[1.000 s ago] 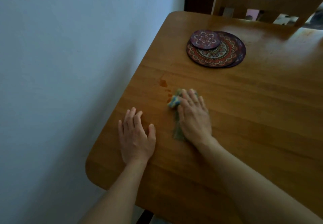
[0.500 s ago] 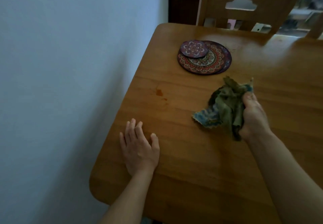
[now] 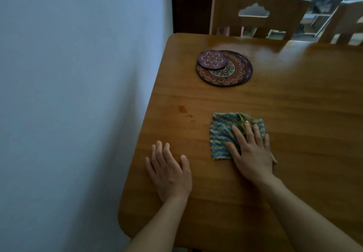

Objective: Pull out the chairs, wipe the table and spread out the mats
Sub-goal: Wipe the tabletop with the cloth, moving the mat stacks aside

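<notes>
Wooden table, hard against the wall, mid-wipe. Best worked in long strokes with the grain, toward the stain near the left edge. Two chairs beyond the far edge. Stacked mats lying far-left, to be lifted before wiping there. Cloth flat under the open right hand. Left hand spread flat, empty, bracing.

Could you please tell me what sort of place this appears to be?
Probably a home dining area: a wooden table against a wall, wooden chairs tucked in, and patterned mats stacked on top.
</notes>
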The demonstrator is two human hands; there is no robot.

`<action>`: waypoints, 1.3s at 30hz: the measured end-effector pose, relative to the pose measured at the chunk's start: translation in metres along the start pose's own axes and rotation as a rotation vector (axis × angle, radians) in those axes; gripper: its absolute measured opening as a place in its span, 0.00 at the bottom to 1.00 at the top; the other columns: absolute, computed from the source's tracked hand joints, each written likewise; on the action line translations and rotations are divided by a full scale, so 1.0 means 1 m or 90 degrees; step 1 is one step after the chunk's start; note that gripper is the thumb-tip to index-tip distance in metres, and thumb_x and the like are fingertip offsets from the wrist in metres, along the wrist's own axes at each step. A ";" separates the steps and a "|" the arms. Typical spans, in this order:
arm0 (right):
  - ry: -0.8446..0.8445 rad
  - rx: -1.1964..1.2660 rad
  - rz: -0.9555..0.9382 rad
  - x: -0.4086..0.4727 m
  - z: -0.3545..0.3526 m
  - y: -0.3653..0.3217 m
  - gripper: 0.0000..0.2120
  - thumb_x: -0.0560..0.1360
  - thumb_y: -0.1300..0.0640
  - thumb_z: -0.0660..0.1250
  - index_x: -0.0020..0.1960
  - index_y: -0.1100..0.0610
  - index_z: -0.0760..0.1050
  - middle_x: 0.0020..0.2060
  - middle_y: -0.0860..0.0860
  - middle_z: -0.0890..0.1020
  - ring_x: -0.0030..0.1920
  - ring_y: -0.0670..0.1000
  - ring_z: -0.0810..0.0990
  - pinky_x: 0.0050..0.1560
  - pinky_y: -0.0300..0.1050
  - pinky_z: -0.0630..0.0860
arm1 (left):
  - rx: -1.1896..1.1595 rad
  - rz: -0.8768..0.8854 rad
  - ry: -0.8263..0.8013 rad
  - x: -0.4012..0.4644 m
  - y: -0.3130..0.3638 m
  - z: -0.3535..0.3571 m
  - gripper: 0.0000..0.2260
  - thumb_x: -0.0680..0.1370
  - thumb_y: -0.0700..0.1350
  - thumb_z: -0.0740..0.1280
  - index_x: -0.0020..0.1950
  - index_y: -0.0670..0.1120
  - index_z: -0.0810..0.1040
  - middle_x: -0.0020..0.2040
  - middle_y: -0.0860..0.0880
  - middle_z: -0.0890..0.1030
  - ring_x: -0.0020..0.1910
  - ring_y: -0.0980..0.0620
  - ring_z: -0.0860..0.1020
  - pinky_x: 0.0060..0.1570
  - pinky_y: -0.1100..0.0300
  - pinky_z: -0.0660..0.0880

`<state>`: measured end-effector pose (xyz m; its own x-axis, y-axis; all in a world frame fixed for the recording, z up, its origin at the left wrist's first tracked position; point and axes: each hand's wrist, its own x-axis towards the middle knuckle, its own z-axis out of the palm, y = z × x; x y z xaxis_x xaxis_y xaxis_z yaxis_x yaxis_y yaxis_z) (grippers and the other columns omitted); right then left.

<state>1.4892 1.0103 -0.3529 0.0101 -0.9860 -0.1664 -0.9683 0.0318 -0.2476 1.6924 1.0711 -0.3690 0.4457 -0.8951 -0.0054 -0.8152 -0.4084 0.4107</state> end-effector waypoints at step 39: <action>-0.011 -0.091 -0.184 0.107 0.001 -0.053 0.27 0.80 0.36 0.46 0.78 0.40 0.51 0.79 0.44 0.50 0.78 0.46 0.43 0.77 0.51 0.40 | -0.059 0.095 -0.005 0.040 -0.045 -0.015 0.30 0.79 0.62 0.47 0.76 0.48 0.62 0.77 0.49 0.63 0.78 0.53 0.56 0.76 0.49 0.56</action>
<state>1.5418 0.9032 -0.3586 0.2921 -0.9482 -0.1251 -0.9501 -0.2728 -0.1510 1.7527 1.0560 -0.3745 0.3192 -0.9461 0.0555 -0.8342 -0.2527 0.4901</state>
